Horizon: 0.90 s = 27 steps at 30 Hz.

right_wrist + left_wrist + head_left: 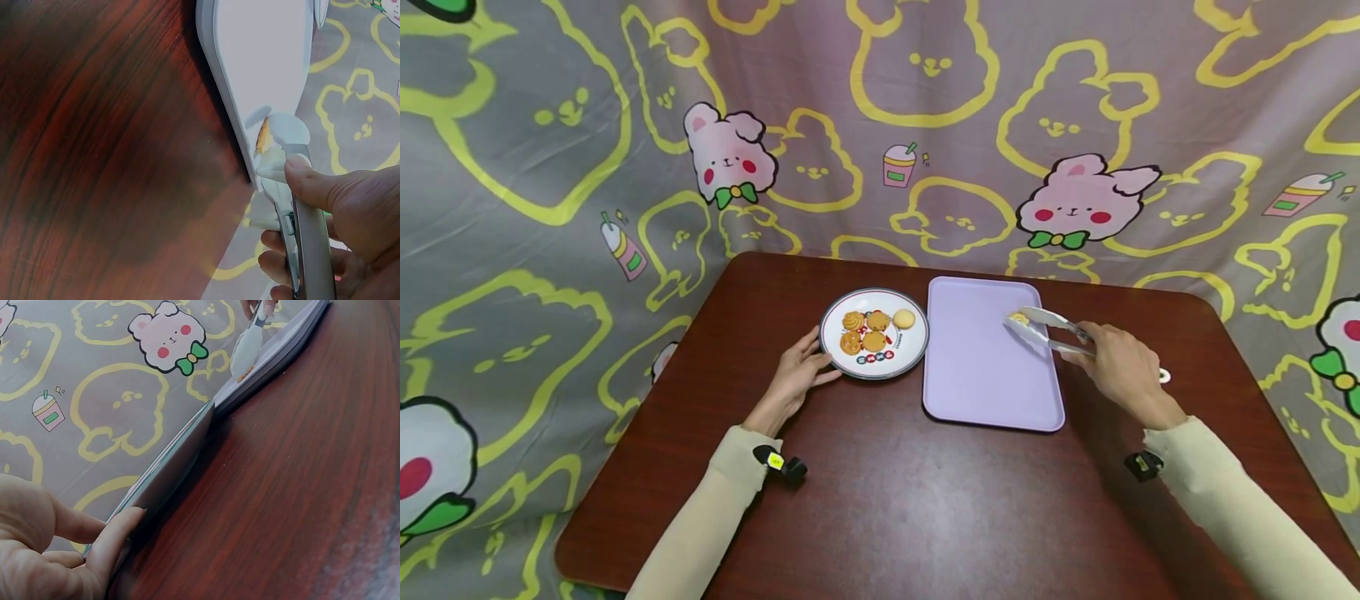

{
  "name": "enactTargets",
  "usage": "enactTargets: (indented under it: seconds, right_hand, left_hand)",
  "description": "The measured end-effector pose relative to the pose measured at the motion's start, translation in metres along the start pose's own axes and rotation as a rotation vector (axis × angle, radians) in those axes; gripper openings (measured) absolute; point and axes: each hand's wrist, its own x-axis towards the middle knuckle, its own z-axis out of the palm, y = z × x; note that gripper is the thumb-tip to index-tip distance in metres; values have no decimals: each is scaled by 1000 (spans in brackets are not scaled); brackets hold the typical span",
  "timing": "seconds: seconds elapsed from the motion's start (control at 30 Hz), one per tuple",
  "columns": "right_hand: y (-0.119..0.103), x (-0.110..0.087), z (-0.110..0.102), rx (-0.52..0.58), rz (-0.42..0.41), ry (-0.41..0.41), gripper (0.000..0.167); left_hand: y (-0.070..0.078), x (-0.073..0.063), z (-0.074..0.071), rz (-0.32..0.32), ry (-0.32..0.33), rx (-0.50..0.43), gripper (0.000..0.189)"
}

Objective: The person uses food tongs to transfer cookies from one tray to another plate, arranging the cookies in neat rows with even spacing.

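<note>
On the table's left lies a round white plate (913, 342) with a dark rim and several cookies (874, 341) on it. My left hand (793, 375) pinches the plate's near-left edge between thumb and fingers, seen close in the left wrist view. My right hand (1122, 367) grips metal tongs (312, 237) with whitish tips. Between the tips is a small golden cookie (262, 134), low over the far right part of a lilac tray (985, 383). Whether that cookie touches the tray, I cannot tell.
The tray lies right beside the plate on a dark brown wooden table (865, 500). A curtain (820, 100) with yellow outlines and pink rabbits hangs behind and along the sides. A small white ring (1163, 375) shows beyond my right hand.
</note>
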Motion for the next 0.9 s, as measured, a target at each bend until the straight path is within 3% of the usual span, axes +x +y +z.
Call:
enactTargets:
  seconds: [0.9]
  right_hand:
    - [-41, -5, 5, 28, -156, 64, 52]
  left_hand:
    - [1, 0, 0, -12, 1, -3, 71]
